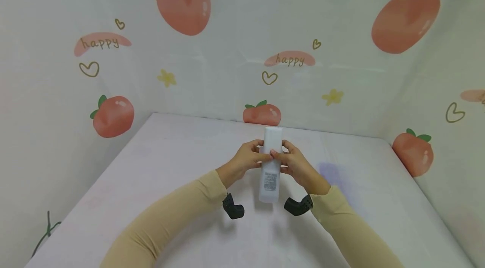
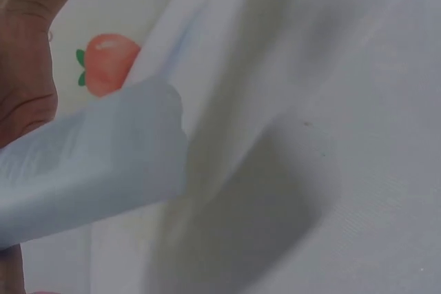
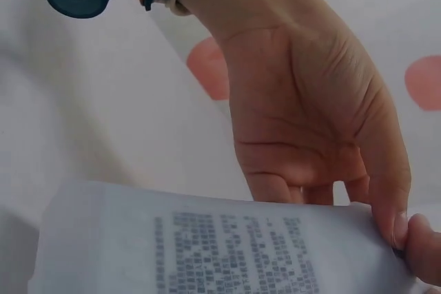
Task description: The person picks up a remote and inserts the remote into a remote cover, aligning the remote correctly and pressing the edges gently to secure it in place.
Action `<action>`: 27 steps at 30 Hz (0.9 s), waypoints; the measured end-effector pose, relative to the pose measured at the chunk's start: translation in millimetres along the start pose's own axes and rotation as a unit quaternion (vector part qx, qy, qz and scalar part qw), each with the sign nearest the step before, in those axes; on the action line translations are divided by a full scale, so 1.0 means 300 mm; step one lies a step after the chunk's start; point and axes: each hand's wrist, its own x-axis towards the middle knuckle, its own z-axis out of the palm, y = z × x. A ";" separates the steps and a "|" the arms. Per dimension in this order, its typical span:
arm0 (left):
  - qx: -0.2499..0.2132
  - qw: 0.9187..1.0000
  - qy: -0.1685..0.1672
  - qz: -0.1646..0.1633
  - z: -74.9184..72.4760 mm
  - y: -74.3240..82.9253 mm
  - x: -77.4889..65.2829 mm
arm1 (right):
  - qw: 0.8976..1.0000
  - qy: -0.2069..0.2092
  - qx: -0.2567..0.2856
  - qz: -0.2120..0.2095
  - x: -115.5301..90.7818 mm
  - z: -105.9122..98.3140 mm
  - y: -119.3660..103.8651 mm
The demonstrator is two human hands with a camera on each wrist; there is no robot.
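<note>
Upright between the two hands, off the table, is a white bottle (image 1: 270, 183) with small grey printing low on the side facing me. My left hand (image 1: 246, 157) grips its left side, thumb across the front and fingers bent toward the back. From the other side my right hand (image 1: 297, 164) grips it likewise, the two thumb tips meeting near its middle. In the left wrist view the bottle's plain lower end (image 2: 138, 149) points out over the table. The right wrist view shows its printed text (image 3: 234, 253) close up. Fingertips behind the bottle are hidden.
A white-covered table (image 1: 189, 146) lies beneath, with a faint purple patch (image 1: 335, 179) at right. A pale curtain (image 1: 235, 19) with fruit pictures surrounds it. Black wrist cameras (image 1: 233, 208) sit on both wrists. A dark green cord (image 1: 47, 232) shows at the lower left.
</note>
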 end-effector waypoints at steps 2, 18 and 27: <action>0.004 1.000 -0.006 -0.004 0.003 -0.008 -0.001 | 1.000 -0.004 -0.003 0.001 -0.005 -0.003 0.007; -0.078 0.997 0.026 0.010 0.013 -0.029 0.008 | 0.982 0.099 0.161 0.007 -0.013 0.055 0.053; -0.044 0.998 0.052 0.013 0.014 -0.017 0.015 | 0.959 0.208 0.192 -0.006 0.027 0.088 0.043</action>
